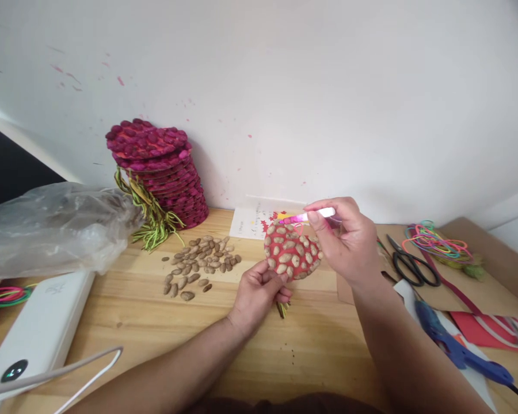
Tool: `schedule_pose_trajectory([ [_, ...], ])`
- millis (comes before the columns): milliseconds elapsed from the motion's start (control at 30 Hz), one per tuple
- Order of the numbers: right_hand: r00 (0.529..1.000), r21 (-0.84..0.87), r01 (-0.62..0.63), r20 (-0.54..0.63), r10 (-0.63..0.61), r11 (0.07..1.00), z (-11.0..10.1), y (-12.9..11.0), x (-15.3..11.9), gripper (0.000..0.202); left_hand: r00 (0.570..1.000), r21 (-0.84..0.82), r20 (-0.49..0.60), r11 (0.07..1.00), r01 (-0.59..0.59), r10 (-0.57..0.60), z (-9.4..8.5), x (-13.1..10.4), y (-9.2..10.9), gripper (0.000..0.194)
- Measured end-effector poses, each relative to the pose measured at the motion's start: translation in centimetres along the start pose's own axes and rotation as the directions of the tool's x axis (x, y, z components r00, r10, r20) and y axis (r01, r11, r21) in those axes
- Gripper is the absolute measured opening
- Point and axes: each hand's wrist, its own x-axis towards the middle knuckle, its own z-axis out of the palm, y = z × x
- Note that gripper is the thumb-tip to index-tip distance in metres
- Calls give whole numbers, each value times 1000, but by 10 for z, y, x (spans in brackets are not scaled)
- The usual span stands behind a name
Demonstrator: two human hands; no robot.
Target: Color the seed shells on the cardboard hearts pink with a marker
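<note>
Pinched in my left hand [261,290] is the lower edge of a red disc [300,265] covered with pale brown seeds, held tilted up above the table. Green strands [282,310] hang below my left fingers. My right hand [349,241] grips a white marker [308,217] with a pink end, whose tip is at the disc's upper left edge. Whether the tip touches a seed is too small to tell. Loose seeds [205,256] lie left of the disc. A stack of magenta seed-covered discs [164,172] leans against the wall, with green strands [155,221] beside it.
A plastic bag [56,227] and white power bank [38,328] with cables are at left. Behind the disc lies a printed paper [245,223]. On the right are black scissors [414,269], colored cords [440,244], cardboard [496,284] and a blue glue gun [457,348].
</note>
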Motion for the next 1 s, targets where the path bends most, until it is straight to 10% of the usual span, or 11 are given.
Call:
schedule_pose_trajectory([
  [1000,994,-46,110,-3,-110,993,-2,-2,-1,6,1000,1,-25,1000,0,0,2,-2,3,57],
])
